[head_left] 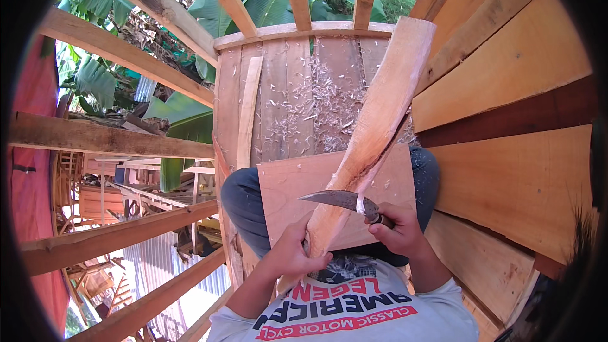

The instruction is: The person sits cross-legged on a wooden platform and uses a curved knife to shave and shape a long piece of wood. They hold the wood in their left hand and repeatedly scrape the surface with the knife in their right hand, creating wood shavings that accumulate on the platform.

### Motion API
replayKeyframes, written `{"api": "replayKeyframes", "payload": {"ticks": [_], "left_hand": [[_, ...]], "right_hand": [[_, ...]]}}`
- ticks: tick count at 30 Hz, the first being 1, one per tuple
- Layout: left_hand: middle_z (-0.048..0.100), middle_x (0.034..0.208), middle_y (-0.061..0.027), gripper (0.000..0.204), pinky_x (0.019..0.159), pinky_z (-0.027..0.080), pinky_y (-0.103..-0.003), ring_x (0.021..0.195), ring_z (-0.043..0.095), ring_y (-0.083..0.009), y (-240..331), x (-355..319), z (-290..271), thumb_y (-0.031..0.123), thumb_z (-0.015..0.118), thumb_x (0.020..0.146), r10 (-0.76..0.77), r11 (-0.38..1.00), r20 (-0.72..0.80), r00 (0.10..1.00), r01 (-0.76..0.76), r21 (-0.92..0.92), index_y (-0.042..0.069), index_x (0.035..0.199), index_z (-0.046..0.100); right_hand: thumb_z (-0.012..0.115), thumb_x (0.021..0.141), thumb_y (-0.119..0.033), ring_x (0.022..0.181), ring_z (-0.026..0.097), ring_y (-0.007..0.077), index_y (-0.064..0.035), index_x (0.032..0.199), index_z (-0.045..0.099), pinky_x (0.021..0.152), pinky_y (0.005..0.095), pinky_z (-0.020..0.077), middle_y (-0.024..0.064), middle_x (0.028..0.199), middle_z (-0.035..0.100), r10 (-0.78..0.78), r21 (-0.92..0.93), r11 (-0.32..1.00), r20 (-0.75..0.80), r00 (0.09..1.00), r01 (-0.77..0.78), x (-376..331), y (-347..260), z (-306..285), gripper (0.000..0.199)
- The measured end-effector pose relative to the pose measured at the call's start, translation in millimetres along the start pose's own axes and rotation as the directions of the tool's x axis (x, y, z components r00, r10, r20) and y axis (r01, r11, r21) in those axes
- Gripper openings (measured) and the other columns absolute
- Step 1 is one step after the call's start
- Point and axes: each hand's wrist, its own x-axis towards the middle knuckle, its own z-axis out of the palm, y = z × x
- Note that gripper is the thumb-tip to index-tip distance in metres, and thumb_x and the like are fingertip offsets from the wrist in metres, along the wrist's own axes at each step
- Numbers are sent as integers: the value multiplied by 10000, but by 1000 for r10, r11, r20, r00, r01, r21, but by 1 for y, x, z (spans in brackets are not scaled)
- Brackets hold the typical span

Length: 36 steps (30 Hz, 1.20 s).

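A long pale piece of wood (386,101) with a dark crack along its right edge slants up and away from my body. Around its lower end, my left hand (296,245) is closed. My right hand (400,230) grips the dark handle of a curved knife (337,199), whose grey blade lies across the wood with its tip toward the left. A small pale shaving curls at the blade near the handle. Beneath the wood, a flat board (294,180) rests over my lap.
Wood shavings (329,98) are strewn over the plank floor (272,88) ahead. A narrow strip of wood (249,111) lies at the left of it. Wooden rails (107,133) border the left and far sides, and a plank wall (513,177) stands at the right.
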Motion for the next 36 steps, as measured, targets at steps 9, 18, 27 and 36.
{"api": "replayKeyframes", "payload": {"ticks": [9,18,27,36], "left_hand": [[586,1123,-122,744,940,378,-289,1074,524,-176,3,6,-8,162,741,629,-89,996,7,996,88,29,-23,1284,444],[589,1133,-116,732,942,379,-287,1057,532,-169,6,13,-4,154,736,621,36,996,28,999,-33,-81,-34,1269,452],[552,1174,-106,850,967,347,-296,1106,497,-181,6,9,-4,225,774,584,-44,991,16,999,46,-129,-47,1302,410],[537,1202,-113,861,970,344,-295,1131,481,-177,1,10,-7,279,795,612,-72,981,150,986,96,-166,-48,1307,406]], "right_hand": [[711,791,-127,560,428,35,-31,824,591,503,208,355,-28,638,494,-249,-177,961,-206,946,214,4,27,-13,157],[592,901,-148,508,424,14,-15,898,556,446,188,315,-33,634,491,72,367,884,503,861,-288,5,10,-15,138],[610,893,-236,440,430,43,13,885,561,402,194,310,-1,586,502,76,371,924,64,995,-95,7,3,5,254],[689,828,-234,456,467,65,-15,815,572,434,213,347,-6,574,517,-450,-410,857,-302,840,312,12,25,14,249]]}}
